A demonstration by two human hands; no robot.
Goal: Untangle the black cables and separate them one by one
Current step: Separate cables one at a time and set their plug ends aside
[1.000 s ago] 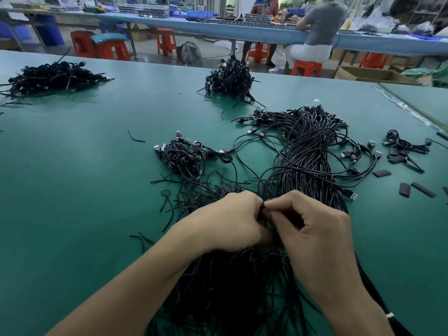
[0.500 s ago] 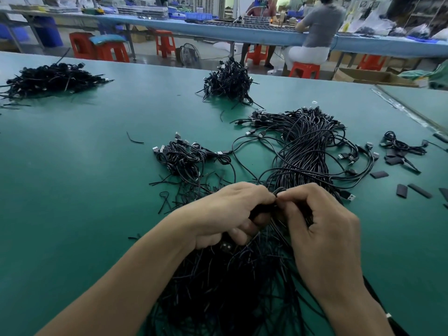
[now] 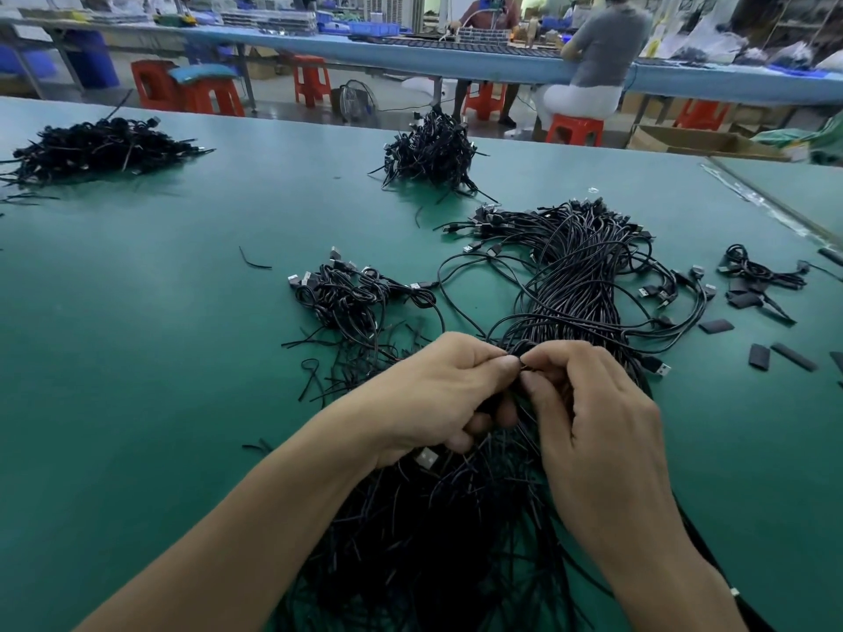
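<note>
Left hand [image 3: 438, 394], right hand [image 3: 593, 412] lifted, pinching black cables [image 3: 570, 289].

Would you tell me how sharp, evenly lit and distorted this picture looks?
Head view: the left hand, right hand and cable bundle are sharp; light soft and even, faint shadows under the far pile; the wide lens bows the blue bench.

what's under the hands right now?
Loose ends of the black cable bundle fan out under the left hand and right hand; a silver plug shows below the left palm. What the fingertips pinch is mostly covered.
</note>
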